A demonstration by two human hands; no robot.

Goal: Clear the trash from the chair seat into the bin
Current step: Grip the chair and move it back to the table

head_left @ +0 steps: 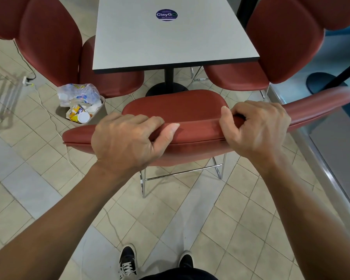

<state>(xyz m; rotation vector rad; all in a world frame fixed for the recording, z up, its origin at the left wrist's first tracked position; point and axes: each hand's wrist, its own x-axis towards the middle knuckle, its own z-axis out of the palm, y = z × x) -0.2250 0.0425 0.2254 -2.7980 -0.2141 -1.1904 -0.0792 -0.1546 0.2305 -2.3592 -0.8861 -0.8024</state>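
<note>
A red padded chair (196, 130) stands in front of me, its backrest top edge nearest. My left hand (125, 140) grips that top edge left of centre, fingers curled over it. My right hand (257, 128) grips the same edge right of centre. The seat (176, 106) beyond the backrest shows only red upholstery, with no trash on its visible part. A beige bin (97, 112) sits on the floor to the chair's left, filled with crumpled plastic bags, a yellow wrapper and a white lid (79, 102).
A grey table (170, 37) with a round blue sticker stands beyond the chair on a black pedestal. Red chairs flank it at the left (53, 41) and right (281, 37). A metal rail (315, 158) runs along the right. A white cable crosses the tiled floor by the bin.
</note>
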